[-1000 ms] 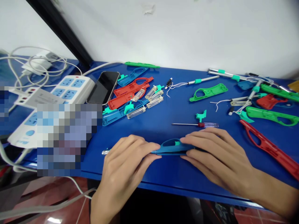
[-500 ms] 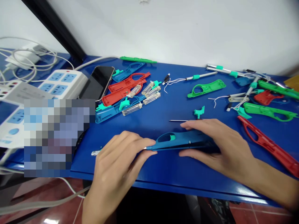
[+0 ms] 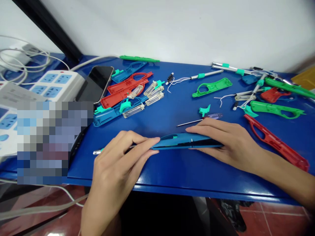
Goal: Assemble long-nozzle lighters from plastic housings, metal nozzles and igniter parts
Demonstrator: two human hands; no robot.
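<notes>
A long blue plastic lighter shell (image 3: 183, 141) lies near the front of the blue table (image 3: 177, 170). My right hand (image 3: 228, 141) is closed over its right end, fingers on top and thumb below. My left hand (image 3: 118, 160) pinches the shell's narrow left end, where a metal tube (image 3: 98, 151) sticks out to the left from under the fingers. A small screwdriver (image 3: 197, 120) and a teal trigger piece (image 3: 204, 110) lie just behind my right hand.
Red, blue and green shells and clear tubes (image 3: 130, 95) are heaped at the back left beside a phone (image 3: 94, 83) and power strips (image 3: 56, 83). More green and red shells (image 3: 275, 108), wires and metal tubes lie at the right. The table's front edge is close.
The blue shell was tipped up on its side half a second ago and now lies flatter on the table. My hands stay on its ends. The view has shifted slightly.
</notes>
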